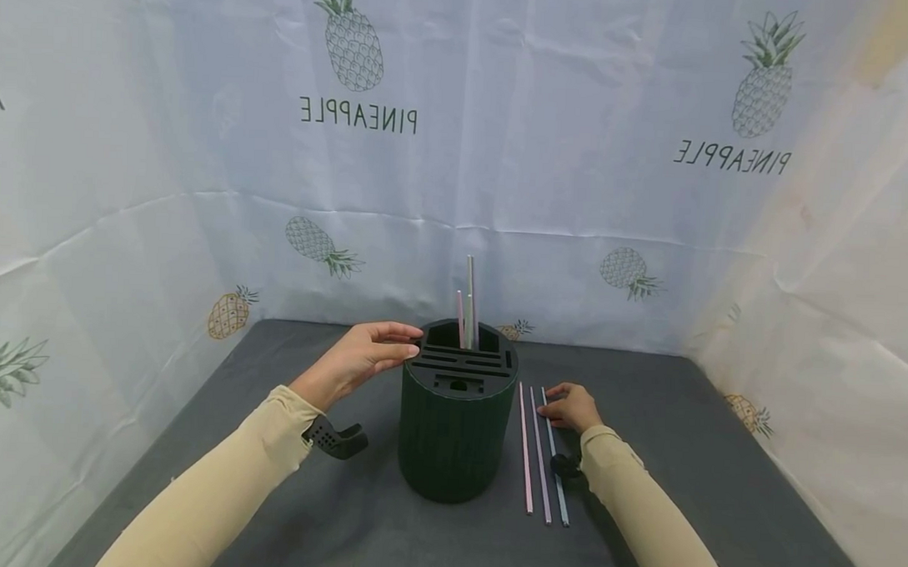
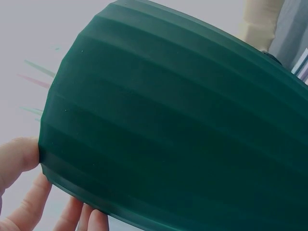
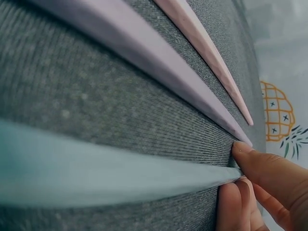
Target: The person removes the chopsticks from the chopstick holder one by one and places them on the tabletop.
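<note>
A dark green utensil holder (image 1: 452, 442) stands upright on the table, with slots and an open compartment in its top. My left hand (image 1: 357, 355) holds its upper left rim, thumb at the edge and fingers along the side wall (image 2: 154, 115). Right of the holder, a pink chopstick (image 1: 525, 453), a purple chopstick (image 1: 541, 462) and a light blue chopstick (image 1: 559, 487) lie side by side. With thumb and fingers, my right hand (image 1: 573, 407) pinches the blue one near its far, thin end (image 3: 211, 174). Several chopsticks (image 1: 470, 276) stand in the holder's rear compartment; their lower parts are hidden.
The dark grey table (image 1: 311, 512) is enclosed by white curtains (image 1: 503, 177) printed with pineapples, at the back and both sides. Dark wrist devices sit on both arms, the left one (image 1: 336, 438) sticking out toward the holder.
</note>
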`<action>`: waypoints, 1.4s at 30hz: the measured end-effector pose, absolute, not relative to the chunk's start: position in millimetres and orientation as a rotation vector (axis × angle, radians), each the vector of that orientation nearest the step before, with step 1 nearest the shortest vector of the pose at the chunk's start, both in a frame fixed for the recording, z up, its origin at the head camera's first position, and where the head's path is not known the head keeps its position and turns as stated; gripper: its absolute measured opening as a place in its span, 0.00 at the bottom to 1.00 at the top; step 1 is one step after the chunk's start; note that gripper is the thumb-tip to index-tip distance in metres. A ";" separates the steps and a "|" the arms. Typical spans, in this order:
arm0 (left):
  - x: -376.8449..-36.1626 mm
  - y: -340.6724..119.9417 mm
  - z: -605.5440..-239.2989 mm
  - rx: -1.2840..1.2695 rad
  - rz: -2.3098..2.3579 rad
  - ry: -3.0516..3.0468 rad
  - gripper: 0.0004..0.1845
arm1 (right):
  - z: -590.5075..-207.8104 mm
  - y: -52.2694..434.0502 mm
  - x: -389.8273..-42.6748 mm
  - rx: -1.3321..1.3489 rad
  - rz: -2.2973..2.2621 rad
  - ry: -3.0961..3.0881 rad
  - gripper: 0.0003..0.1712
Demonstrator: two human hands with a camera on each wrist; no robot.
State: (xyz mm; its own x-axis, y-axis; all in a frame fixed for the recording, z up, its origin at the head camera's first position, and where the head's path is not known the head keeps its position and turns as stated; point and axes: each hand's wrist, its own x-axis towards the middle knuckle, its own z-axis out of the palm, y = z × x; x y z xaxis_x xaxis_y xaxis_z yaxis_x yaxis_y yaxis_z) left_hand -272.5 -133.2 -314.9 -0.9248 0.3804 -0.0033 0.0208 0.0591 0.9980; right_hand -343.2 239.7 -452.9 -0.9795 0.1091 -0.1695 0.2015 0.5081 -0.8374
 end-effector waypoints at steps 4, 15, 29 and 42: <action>-272.6 -132.8 -314.7 0.406 1.944 2.073 0.26 | -453.9 240.4 -344.0 0.282 -1.483 2.642 0.23; -272.0 -130.6 -314.5 0.377 1.961 2.073 0.25 | -451.7 240.5 -344.9 0.299 -1.488 2.624 0.24; -272.5 -131.9 -314.9 0.393 1.955 2.080 0.26 | -300.1 212.6 -310.0 -0.498 -2.295 2.342 0.23; -270.7 -131.4 -313.8 0.384 1.956 2.078 0.26 | -271.9 139.2 -281.9 -0.945 -1.891 2.466 0.20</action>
